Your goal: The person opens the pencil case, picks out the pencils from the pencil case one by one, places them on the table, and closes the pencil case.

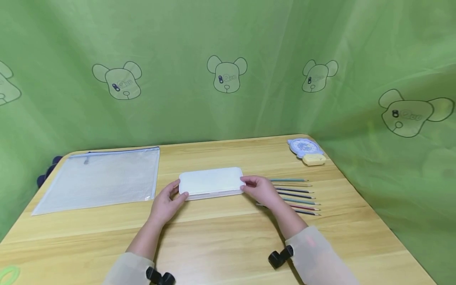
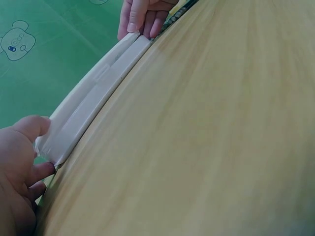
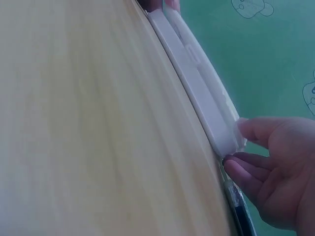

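A flat white pencil case (image 1: 211, 181) lies on the table with its lid down over a translucent base. At its left end, my left hand (image 1: 167, 204) grips the case, thumb on the near corner and fingers at the far side. My right hand (image 1: 261, 192) holds the opposite end, with thumb and fingers at the edge. The left wrist view shows the long side of the case (image 2: 93, 98), with a narrow gap visible under the lid. Close by my right hand lie several pencils (image 1: 297, 194), partly hidden by that hand and forearm.
A clear mesh zip bag (image 1: 107, 180) lies flat at the left. At the back right are a purple-blue clock-like item (image 1: 304, 147) and a small yellow block (image 1: 314, 159). Part of a green ring (image 1: 9, 273) shows at the near left. Green curtain (image 1: 228, 111) surrounds the table.
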`<control>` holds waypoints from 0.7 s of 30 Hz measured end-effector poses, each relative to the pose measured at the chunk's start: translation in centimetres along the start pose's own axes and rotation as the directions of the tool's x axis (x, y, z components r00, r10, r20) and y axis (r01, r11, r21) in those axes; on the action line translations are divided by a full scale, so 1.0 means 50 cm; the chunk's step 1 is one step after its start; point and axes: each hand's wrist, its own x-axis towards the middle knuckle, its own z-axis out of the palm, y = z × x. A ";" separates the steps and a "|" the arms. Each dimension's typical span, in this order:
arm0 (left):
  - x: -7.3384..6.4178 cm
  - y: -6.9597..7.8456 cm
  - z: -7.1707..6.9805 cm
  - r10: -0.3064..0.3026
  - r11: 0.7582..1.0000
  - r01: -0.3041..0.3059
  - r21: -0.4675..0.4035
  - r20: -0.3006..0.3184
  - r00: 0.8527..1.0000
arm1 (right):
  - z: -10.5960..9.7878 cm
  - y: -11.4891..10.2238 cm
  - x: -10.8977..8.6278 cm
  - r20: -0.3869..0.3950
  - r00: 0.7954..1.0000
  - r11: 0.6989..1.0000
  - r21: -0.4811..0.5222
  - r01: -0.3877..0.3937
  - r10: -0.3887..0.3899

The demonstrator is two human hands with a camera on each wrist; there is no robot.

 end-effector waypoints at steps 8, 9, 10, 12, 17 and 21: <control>0.000 -0.001 -0.002 0.002 1.000 -0.002 0.003 0.008 1.000 | 0.004 -0.003 -0.001 -0.010 0.999 0.999 -0.030 -0.032 0.032; 0.000 -0.001 -0.002 0.002 1.000 -0.002 0.002 0.009 1.000 | 0.004 -0.003 -0.001 -0.010 0.999 0.999 -0.031 -0.032 0.032; -0.001 0.000 -0.002 0.000 1.000 0.000 0.000 0.010 1.000 | 0.004 -0.003 -0.001 -0.009 0.999 0.999 -0.032 -0.032 0.032; -0.001 -0.001 -0.002 -0.005 1.000 0.005 -0.007 0.012 1.000 | 0.003 -0.003 -0.001 -0.008 1.000 0.999 -0.033 -0.030 0.030; -0.002 -0.001 -0.001 -0.012 1.000 0.012 -0.013 0.015 1.000 | 0.004 -0.002 -0.001 -0.007 1.000 0.999 -0.031 -0.031 0.030; -0.002 -0.002 0.000 -0.004 1.000 0.004 -0.006 0.015 1.000 | 0.006 0.000 -0.002 -0.012 0.999 0.999 -0.023 -0.033 0.033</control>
